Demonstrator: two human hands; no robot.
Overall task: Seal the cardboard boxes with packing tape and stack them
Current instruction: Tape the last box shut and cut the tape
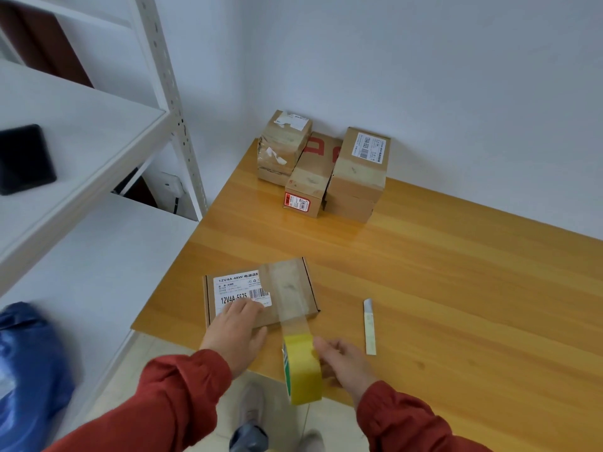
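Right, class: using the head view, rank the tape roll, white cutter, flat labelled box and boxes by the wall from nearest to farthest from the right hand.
1. The tape roll: held in the right hand.
2. The white cutter: on the table, just to its right.
3. The flat labelled box: ahead-left, under the left hand.
4. The boxes by the wall: far corner.

My wooden table [424, 272] carries a flat labelled box [261, 296] under my left fingers [243, 309], a slim white strip [369, 326] just right of my right fingers [329, 346], and a cluster of taped boxes [357, 171] far beyond them.
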